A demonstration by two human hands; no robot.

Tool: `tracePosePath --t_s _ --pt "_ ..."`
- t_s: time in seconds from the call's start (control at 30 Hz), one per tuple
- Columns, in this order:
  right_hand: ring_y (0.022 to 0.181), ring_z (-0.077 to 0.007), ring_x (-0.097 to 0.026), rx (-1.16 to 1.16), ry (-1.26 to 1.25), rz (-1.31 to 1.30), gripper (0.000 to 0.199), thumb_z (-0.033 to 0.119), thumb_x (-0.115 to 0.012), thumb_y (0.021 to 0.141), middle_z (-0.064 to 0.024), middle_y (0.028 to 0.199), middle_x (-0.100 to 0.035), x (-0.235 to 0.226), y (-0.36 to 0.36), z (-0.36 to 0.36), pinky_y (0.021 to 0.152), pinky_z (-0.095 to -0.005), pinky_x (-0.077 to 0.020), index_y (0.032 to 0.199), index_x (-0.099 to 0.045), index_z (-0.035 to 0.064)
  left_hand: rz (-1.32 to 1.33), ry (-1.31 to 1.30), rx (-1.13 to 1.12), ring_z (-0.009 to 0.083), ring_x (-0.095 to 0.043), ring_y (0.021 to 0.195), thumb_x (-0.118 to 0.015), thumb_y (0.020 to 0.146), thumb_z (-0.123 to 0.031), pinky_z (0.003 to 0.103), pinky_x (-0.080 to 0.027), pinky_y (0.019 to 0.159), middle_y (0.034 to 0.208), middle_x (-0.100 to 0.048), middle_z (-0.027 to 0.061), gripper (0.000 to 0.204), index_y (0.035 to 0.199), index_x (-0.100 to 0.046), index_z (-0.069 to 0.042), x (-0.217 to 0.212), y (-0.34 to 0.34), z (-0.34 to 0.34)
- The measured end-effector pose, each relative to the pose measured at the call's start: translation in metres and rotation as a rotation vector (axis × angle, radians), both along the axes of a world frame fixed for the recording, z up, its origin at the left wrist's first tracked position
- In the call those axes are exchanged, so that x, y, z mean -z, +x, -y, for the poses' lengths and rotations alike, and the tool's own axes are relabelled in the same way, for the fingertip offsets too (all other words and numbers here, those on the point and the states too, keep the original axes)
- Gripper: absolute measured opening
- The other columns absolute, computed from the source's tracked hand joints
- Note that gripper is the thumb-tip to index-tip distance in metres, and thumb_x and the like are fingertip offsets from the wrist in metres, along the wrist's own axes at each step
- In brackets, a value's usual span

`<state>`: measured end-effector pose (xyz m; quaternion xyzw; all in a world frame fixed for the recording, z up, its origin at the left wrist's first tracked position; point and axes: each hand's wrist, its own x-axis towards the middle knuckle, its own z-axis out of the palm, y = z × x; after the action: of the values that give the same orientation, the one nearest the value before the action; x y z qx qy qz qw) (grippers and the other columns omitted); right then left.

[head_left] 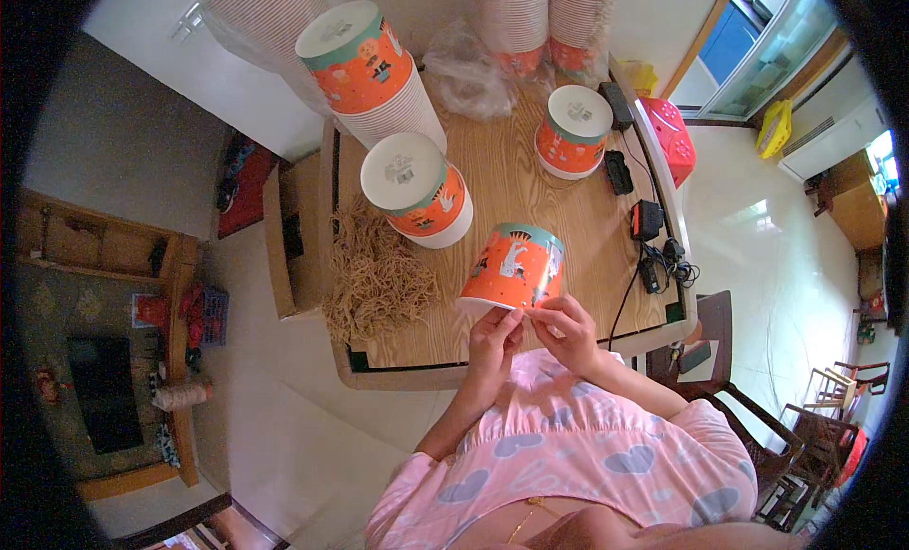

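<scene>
Pink top (pixel 606 446); left hand (pixel 496 337) and right hand (pixel 566 330) touch orange tub's (pixel 516 266) rim

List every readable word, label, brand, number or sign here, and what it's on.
Nothing reads clearly enough to quote.
Upper left tub: grey print on its base, too small.
Middle left tub: grey print on its base, too small.
Rear right tub: grey print on its base, too small.
Nearest tub: illustrations, no legible words.
Yellow bag: marks too blurred.
</scene>
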<state>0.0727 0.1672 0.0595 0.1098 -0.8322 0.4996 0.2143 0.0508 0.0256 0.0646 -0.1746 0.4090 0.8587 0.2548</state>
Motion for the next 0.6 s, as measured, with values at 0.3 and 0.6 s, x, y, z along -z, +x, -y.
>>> tracePosePath --t_s 0.3,0.6 --pt "0.073 -0.0241 -0.056 0.049 -0.022 0.202 0.046 0.0 -0.066 0.069 -0.0098 0.081 -0.053 -0.003 0.001 0.004 0.062 -0.032 -0.0478 0.113 -0.055 0.0063 0.039 -0.056 -0.048 0.0035 -0.042 0.05 -0.063 0.08 -0.012 0.017 -0.03 0.044 0.062 -0.051 -0.0044 0.007 0.083 -0.059 -0.008 -0.001 -0.001 -0.005" --pt "0.074 -0.0237 -0.056 -0.012 0.029 0.109 0.03 -0.002 -0.064 0.07 -0.0101 0.083 -0.054 -0.006 -0.005 0.001 0.062 -0.0312 -0.0481 0.098 -0.059 0.0047 0.017 -0.081 -0.039 0.0031 -0.042 0.05 -0.063 0.08 -0.013 0.017 -0.03 0.043 0.062 -0.05 -0.0047 0.007 0.083 -0.059 -0.009 0.004 -0.001 -0.004"
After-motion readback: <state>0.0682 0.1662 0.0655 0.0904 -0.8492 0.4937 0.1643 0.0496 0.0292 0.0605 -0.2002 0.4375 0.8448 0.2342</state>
